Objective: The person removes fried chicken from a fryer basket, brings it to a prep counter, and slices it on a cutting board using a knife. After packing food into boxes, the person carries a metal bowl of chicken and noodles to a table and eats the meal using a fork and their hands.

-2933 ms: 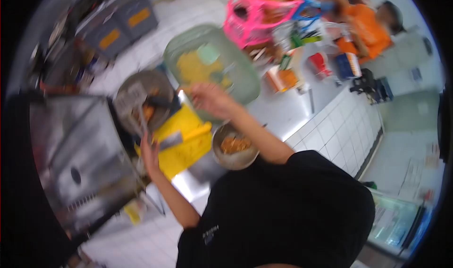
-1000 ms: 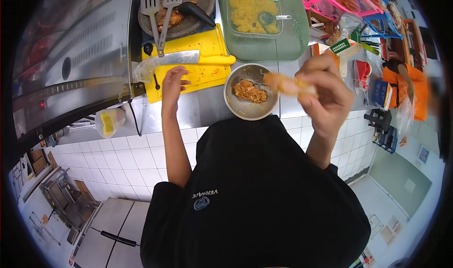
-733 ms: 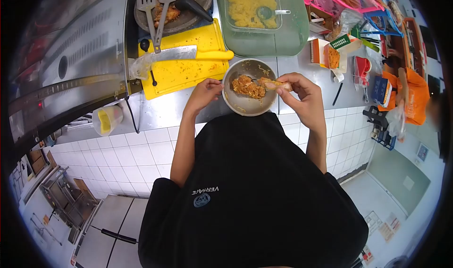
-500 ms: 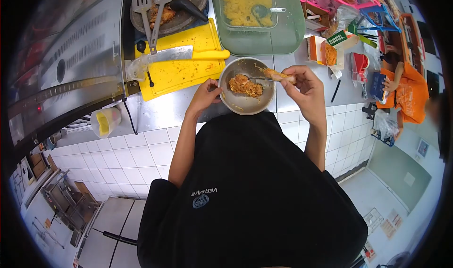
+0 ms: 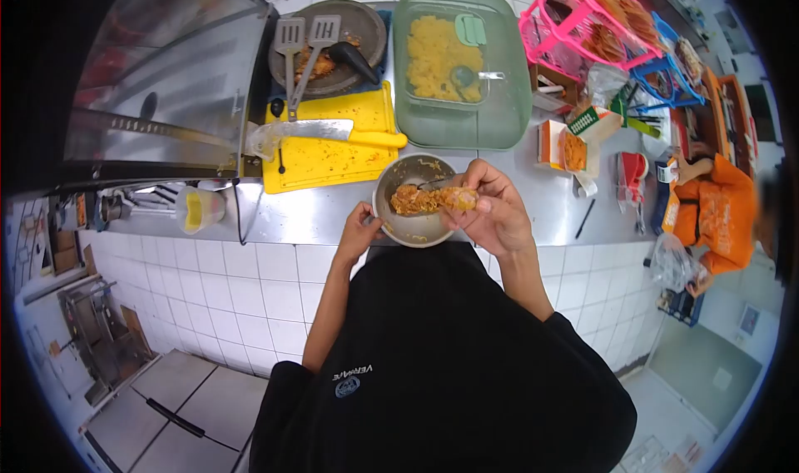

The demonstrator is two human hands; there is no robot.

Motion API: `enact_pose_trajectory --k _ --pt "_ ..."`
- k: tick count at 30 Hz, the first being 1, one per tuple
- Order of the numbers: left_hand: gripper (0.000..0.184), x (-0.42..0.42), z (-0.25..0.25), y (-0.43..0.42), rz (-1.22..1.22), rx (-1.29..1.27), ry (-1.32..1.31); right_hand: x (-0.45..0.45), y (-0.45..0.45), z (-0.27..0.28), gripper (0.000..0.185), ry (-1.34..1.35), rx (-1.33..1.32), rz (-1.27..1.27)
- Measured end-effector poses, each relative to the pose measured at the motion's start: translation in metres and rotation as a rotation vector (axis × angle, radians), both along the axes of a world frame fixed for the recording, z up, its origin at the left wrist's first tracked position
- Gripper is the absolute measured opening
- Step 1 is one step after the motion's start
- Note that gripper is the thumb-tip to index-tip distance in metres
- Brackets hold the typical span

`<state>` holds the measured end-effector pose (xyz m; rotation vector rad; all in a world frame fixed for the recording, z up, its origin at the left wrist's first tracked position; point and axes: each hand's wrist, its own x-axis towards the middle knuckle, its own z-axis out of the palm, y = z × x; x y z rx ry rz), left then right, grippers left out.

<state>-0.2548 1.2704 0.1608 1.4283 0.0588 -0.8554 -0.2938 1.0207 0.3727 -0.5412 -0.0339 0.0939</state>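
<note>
A round metal bowl (image 5: 416,231) stands at the counter's front edge, with a browned fried piece (image 5: 407,200) and yellow bits inside. Over the bowl's right side, my right hand (image 5: 493,211) pinches a pale orange battered piece (image 5: 459,198). Its left end meets the browned food in the bowl, and whether they touch is unclear. My left hand (image 5: 359,230) has its fingers bent at the bowl's left rim, apparently steadying it. A dark thin handle, partly hidden, lies across the food in the bowl.
A cleaver (image 5: 320,130) lies on the yellow cutting board (image 5: 333,163). Behind are a stone dish (image 5: 366,36) with two spatulas and a green tray (image 5: 505,107) holding yellow food. Right are an open carton (image 5: 551,144) and a pink basket (image 5: 574,23). A co-worker in orange (image 5: 717,215) stands far right.
My right hand has come from above the counter to the bowl with the battered piece. My left hand has moved from the cutting board to the bowl's rim. The camera view has shifted.
</note>
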Motion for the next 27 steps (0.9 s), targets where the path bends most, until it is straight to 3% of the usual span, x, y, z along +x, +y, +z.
enact_pose_trajectory --k 5,7,9,11,13,15,16,20,27 --pt "0.011 -0.042 0.023 0.019 0.187 0.008 -0.008 -0.001 0.021 0.023 0.025 -0.164 0.167 0.170" --pt "0.011 -0.062 0.027 0.034 0.264 0.036 0.002 -0.008 0.035 0.040 0.026 -0.268 0.099 0.157" --pt "0.011 -0.074 0.035 0.043 0.336 0.032 -0.019 -0.009 0.046 0.065 0.023 -0.511 0.092 0.221" --pt "0.011 -0.089 0.046 0.058 0.498 0.036 0.136 -0.005 0.058 0.089 0.021 -0.750 0.059 0.210" --pt "0.012 -0.103 0.039 0.079 0.560 -0.021 0.144 -0.003 0.068 0.096 0.023 -0.796 -0.044 0.099" --pt "0.012 -0.106 0.032 0.097 0.696 -0.214 0.338 0.011 0.073 0.098 0.024 -0.757 -0.441 0.015" --pt "0.012 -0.118 0.033 0.105 0.667 -0.101 0.140 0.016 0.075 0.100 0.025 -0.860 -0.506 0.022" --pt "0.017 -0.127 0.037 0.145 0.790 -0.195 0.137 0.001 0.125 0.130 0.008 -0.918 -0.147 0.161" --pt "0.012 -0.146 0.025 0.266 0.986 -0.165 0.124 0.000 0.279 0.152 0.007 -0.920 -0.061 0.335"
